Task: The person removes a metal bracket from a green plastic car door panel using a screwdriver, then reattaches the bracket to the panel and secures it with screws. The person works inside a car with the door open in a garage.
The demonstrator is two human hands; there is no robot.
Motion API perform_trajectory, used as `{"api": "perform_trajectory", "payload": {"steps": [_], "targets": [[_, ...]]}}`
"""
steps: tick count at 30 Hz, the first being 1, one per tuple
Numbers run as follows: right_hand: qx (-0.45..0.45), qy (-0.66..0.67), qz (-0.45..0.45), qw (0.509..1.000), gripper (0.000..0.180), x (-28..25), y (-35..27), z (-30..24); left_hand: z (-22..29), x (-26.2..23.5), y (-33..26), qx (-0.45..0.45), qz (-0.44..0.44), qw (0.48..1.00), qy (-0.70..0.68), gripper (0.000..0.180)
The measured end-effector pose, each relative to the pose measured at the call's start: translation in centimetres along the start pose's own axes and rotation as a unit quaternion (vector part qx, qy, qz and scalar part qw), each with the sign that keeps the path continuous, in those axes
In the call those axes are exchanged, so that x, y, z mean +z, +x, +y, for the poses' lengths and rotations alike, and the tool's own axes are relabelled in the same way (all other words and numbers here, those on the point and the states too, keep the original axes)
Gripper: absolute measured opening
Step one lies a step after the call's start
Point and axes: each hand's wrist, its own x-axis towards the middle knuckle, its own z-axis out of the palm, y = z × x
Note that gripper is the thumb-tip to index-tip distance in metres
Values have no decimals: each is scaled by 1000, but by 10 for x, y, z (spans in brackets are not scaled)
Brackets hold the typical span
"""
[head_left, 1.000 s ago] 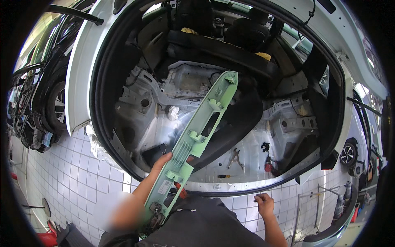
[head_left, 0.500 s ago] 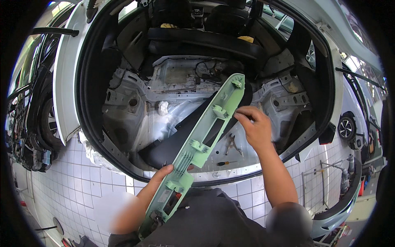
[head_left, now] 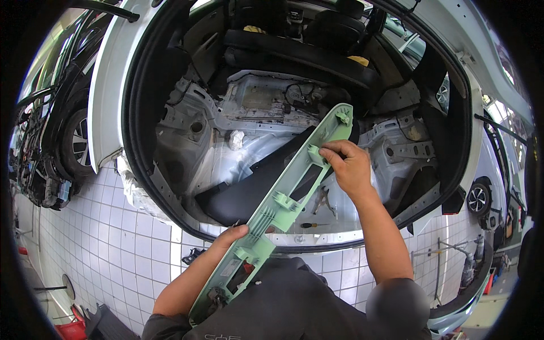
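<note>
— What is the person holding?

— A long pale green plastic trim panel [head_left: 283,201], ribbed and with clips and a slot-shaped opening on the side facing the camera. It runs on a slant from low near the person's body up toward the open trunk [head_left: 272,113] of a white car [head_left: 105,102].

— How do the hands sit on it?

— The left hand [head_left: 231,235] is closed around the panel's lower part, fingers curled over its left edge. The right hand [head_left: 348,164] grips the upper part, fingertips pinched on a raised clip just below the top end.

— Where is the panel relative to the car?

— Its upper end hangs over the stripped trunk floor, above the bare metal. Its lower end lies against the person's dark grey clothing.

— What else lies in the trunk?

— A black liner piece [head_left: 255,187] just behind the panel, a crumpled white rag [head_left: 236,139] farther in, and pliers [head_left: 323,198] and a screwdriver [head_left: 310,225] near the sill. The backs of the rear seats [head_left: 300,51] show beyond.

— And around the car?

— A white tiled floor [head_left: 102,243], another vehicle [head_left: 51,141] to the left, and one more to the right [head_left: 481,198].
</note>
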Motion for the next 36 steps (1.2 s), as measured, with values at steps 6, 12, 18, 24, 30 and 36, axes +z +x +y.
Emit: {"api": "perform_trajectory", "payload": {"steps": [6, 12, 18, 24, 30, 36], "targets": [[78, 9, -30, 996, 16, -3, 4, -3, -2, -6, 1, 6, -7, 1000, 2, 81], [-39, -23, -26, 999, 15, -2, -6, -6, -2, -6, 1, 7, 9, 1000, 27, 85], [-34, -12, -10, 999, 12, 3, -12, -6, 0, -4, -1, 4, 2, 1000, 17, 70], [9, -42, 22, 999, 9, 12, -20, -12, -3, -10, 7, 13, 1, 998, 53, 66], [-15, -14, 26, 999, 9, 10, -24, 3, -8, -18, 16, 23, 8, 996, 86, 64], [26, 1, 29, 999, 17, -4, -26, 7, -5, 1, 18, 19, 22, 989, 147, 67]]}}
